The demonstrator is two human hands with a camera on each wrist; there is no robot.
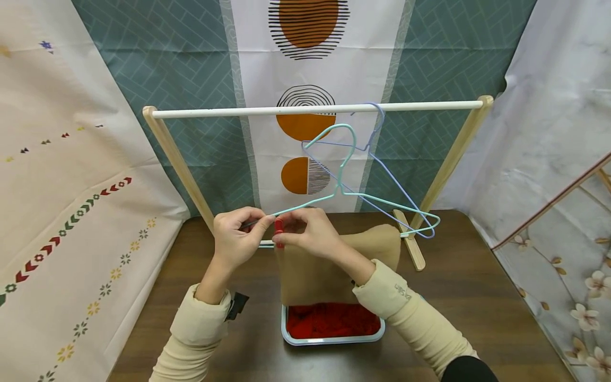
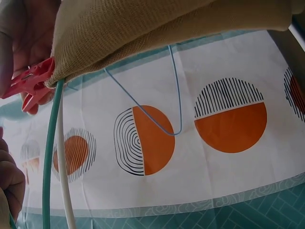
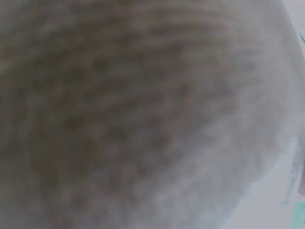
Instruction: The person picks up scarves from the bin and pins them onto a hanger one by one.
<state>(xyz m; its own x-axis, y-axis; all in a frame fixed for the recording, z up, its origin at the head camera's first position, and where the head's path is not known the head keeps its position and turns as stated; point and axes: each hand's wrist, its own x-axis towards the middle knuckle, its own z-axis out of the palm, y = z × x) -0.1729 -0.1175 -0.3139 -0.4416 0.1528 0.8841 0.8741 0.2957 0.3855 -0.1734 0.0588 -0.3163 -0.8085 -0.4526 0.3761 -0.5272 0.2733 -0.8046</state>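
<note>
A mint-green hanger (image 1: 345, 159) is held in front of the rack, its hook below the top rail. My left hand (image 1: 237, 233) grips its left end, fingers curled. Over its lower bar hangs a brown knit cloth (image 1: 329, 276). At the cloth's left upper corner, my right hand (image 1: 312, 231) pinches a red clothespin (image 1: 279, 233). From the left wrist, the clothespin (image 2: 35, 83) sits right at the corner of the cloth (image 2: 138, 33), beside the green bar (image 2: 52, 152). Blurred brown fabric (image 3: 119, 105) fills most of the right wrist view.
A wooden rack with a white top rail (image 1: 215, 112) stands behind my hands. From the rail hangs a lilac hanger (image 1: 389, 172), partly behind the mint one. Below the cloth, a light-rimmed tray (image 1: 334, 340) with red contents (image 1: 329, 321) stands on the dark wooden table (image 1: 191, 329).
</note>
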